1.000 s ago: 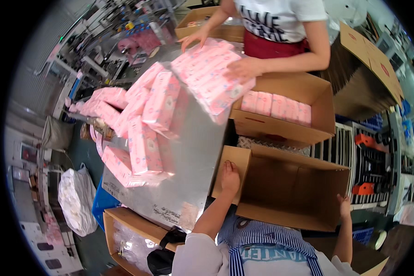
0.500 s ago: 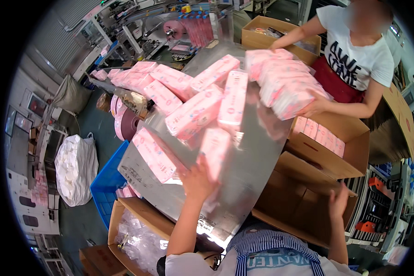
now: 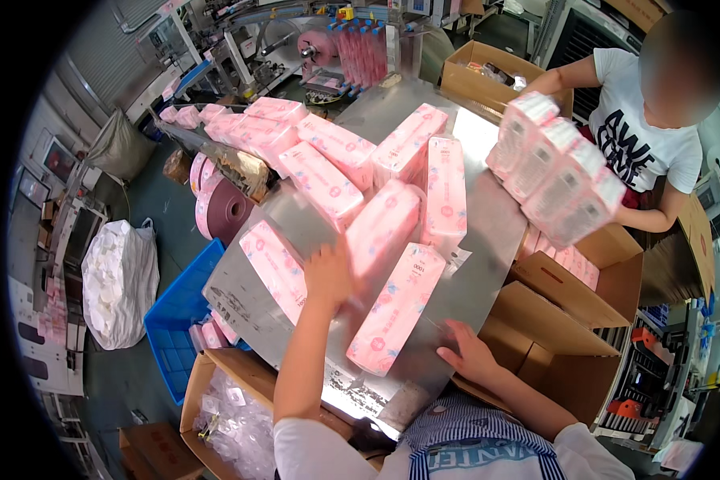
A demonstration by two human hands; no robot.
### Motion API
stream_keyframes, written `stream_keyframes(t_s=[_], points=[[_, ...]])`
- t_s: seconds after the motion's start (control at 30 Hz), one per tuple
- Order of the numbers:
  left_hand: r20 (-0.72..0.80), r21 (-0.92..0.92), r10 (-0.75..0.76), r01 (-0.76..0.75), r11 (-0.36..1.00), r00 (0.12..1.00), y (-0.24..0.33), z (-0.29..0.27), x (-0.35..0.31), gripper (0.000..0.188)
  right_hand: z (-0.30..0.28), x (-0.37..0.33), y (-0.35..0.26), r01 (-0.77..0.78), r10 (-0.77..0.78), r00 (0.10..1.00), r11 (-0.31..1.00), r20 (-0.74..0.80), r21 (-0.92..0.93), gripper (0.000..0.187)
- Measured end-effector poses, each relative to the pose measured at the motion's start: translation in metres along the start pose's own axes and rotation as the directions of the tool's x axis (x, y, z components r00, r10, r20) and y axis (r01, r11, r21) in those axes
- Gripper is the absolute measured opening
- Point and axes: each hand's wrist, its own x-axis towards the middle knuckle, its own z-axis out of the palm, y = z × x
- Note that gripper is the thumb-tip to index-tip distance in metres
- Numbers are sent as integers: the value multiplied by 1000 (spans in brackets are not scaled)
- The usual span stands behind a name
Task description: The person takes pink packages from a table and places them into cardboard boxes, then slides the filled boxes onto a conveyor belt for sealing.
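Note:
My left hand [image 3: 328, 276] is slightly blurred, its fingers bent but apart. It is between a pink plastic-wrapped tissue pack [image 3: 274, 264] on its left and another tissue pack [image 3: 386, 222] on its right, close against the latter. Nearest me, a third tissue pack [image 3: 396, 310] lies slantwise on the metal table [image 3: 296, 364]. Just right of that pack, my right hand [image 3: 466, 352] is open over the table, fingers spread and holding nothing. Several more pink packs [image 3: 336, 144] are heaped toward the far left. Whether my left fingertips press on a pack cannot be told.
Across the table a co-worker [image 3: 648, 136] holds up a row of packs [image 3: 548, 172] over a partly filled carton [image 3: 596, 276]. An open carton [image 3: 552, 340] adjoins my right side. At left are a blue crate [image 3: 168, 336] and a carton of clear plastic [image 3: 236, 412].
My left hand has moved away from me, off the near pack, which now lies closer to me. My right hand has come from the carton to the table. The co-worker has lifted and tilted the row.

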Motion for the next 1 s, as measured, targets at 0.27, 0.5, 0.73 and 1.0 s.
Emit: stream_keyframes(t_s=[0.27, 0.5, 0.73, 1.0], points=[[341, -664, 157, 118, 739, 927, -10, 25, -69, 95, 35, 34, 10, -65, -2, 996, 645, 87, 761, 79], [420, -865, 388, 233, 443, 820, 45, -16, -90, 79, -68, -14, 5, -320, 156, 933, 773, 324, 548, 70], [783, -587, 596, 529, 613, 178, 182, -6, -65, 72, -183, -118, 101, -614, 313, 780, 546, 541, 570, 62], [308, -370, 712, -610, 701, 631, 269, 179, -97, 76, -49, -134, 235, -183, 273, 962, 647, -1, 740, 85]])
